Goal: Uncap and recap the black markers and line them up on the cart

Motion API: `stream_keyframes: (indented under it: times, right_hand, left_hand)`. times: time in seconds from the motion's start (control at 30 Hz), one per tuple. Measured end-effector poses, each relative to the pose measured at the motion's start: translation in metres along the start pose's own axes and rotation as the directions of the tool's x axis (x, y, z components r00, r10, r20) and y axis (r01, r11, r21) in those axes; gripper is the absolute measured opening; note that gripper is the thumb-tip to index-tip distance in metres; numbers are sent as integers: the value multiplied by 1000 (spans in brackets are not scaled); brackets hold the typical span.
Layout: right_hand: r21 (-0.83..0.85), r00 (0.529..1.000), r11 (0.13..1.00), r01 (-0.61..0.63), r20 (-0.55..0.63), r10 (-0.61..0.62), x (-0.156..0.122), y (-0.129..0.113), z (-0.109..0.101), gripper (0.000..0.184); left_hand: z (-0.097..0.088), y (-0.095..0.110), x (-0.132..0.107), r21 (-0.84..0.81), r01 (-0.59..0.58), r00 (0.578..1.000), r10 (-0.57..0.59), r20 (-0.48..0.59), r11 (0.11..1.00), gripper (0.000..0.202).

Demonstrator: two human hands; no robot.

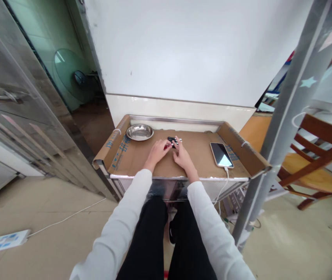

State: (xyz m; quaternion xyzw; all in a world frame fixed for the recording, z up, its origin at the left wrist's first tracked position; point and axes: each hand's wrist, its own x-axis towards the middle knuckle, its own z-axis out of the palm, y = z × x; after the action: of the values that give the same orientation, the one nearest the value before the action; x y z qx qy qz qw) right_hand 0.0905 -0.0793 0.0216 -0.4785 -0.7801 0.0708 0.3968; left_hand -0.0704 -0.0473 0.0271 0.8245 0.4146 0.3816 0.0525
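Near the middle of the cardboard-covered table (142, 159), my left hand (157, 151) is closed around a small, slim red thing (166, 147). It looks like a pen or marker, but it is too small to be sure. My right hand (181, 156) is just to its right, fingers spread and thumb apart, fingertips close to the red thing's end. Just beyond the fingertips lie some small black and white stick-like things (171, 139), partly hidden by my right fingers.
A shallow round metal dish (140, 132) stands at the table's back left. On the right lies a phone (222, 154) with a white cable (226, 177) hanging over the front edge. Folded cardboard walls edge both sides. A grey post (276, 132) and wooden chair (314, 163) are at right.
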Motion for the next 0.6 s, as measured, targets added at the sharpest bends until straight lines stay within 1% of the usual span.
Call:
stream_keyframes:
  times: [0.03, 0.1, 0.17, 0.23, 0.3, 0.33, 0.4, 0.5, 0.6]
  right_hand:
    - [29, 999, 999, 32, 12, -33, 0, 0, 0, 68]
    - [26, 999, 998, 49, 0, -50, 0, -1, 1, 74]
    - [-28, 999, 1000, 12, -52, -13, 0, 0, 1, 68]
    - [-117, 994, 992, -52, -101, 41, 1, 0, 0, 53]
    - [-212, 989, 971, -111, -118, 88, 0, 1, 0, 37]
    - [-252, 988, 959, -132, -117, 106, 0, 1, 0, 32]
    - [-309, 985, 937, -162, -114, 133, 0, 2, 0, 29]
    - [-363, 981, 912, -190, -105, 162, -2, 2, 1, 32]
    - [-394, 978, 895, -207, -90, 187, -2, 4, 3, 33]
  left_hand:
    - [0, 0, 0, 10, 6, 1000, -6, -13, 1000, 18]
    - [-1, 1, 0, 44, 23, 999, -22, -37, 999, 18]
    - [-2, 2, 0, 101, 68, 995, -61, -73, 993, 19]
    - [-3, 3, 0, 174, 148, 984, -126, -128, 974, 18]
    - [-4, 3, -1, 246, 245, 963, -205, -175, 938, 17]
    - [-4, 2, -1, 276, 293, 951, -247, -188, 915, 16]
    - [-3, 0, -2, 325, 377, 924, -329, -195, 867, 14]
    - [1, -6, -2, 356, 471, 882, -432, -187, 807, 16]
    - [5, -10, -1, 315, 510, 860, -464, -212, 801, 20]
